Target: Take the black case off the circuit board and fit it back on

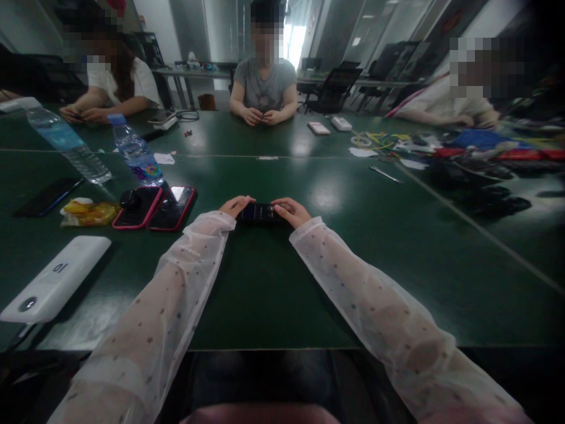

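A dark smartphone (258,212) with a lit screen is held sideways over the green table (260,294). My left hand (236,205) is closed on its left end, thumb along the upper edge. On the opposite end, my right hand (292,211) grips the phone with its fingers bent. Sheer white dotted sleeves cover both my forearms. To the left of my left hand lie a phone in a red case (172,208) and a pink-rimmed phone case (138,207) with a small black object on it.
Two water bottles (136,154) stand at the left, near a yellow snack packet (88,212) and a dark phone (47,197). A white power bank (57,277) lies closer. Tangled cables (384,142) and a metal tool (386,174) are at the right. Several people sit across the table.
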Demonstrator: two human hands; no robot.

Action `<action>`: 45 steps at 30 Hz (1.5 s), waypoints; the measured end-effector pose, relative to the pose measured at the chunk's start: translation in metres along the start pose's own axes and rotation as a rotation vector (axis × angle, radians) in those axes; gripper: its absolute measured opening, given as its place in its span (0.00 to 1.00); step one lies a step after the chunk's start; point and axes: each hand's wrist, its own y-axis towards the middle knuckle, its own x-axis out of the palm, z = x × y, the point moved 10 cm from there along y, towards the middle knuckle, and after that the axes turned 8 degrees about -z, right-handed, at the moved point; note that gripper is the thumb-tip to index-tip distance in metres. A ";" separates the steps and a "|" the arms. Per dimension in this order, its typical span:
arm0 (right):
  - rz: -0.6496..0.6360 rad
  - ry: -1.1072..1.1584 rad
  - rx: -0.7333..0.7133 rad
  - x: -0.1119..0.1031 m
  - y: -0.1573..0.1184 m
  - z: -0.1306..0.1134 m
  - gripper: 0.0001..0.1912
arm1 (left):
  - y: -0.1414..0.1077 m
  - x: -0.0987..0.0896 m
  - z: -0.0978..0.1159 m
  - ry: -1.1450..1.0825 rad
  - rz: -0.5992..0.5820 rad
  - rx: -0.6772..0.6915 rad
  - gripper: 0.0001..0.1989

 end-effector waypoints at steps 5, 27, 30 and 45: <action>0.013 -0.017 0.003 0.001 -0.001 -0.002 0.25 | -0.001 0.001 0.001 -0.013 -0.006 -0.013 0.34; 0.035 -0.070 0.025 -0.001 -0.001 -0.001 0.26 | -0.002 0.001 0.006 0.007 -0.013 -0.030 0.34; 0.039 -0.058 0.023 -0.001 -0.001 -0.001 0.25 | -0.002 0.001 0.005 0.000 -0.013 -0.034 0.34; 0.031 -0.060 0.038 0.002 -0.002 -0.005 0.28 | -0.002 0.002 0.001 -0.028 -0.016 -0.055 0.34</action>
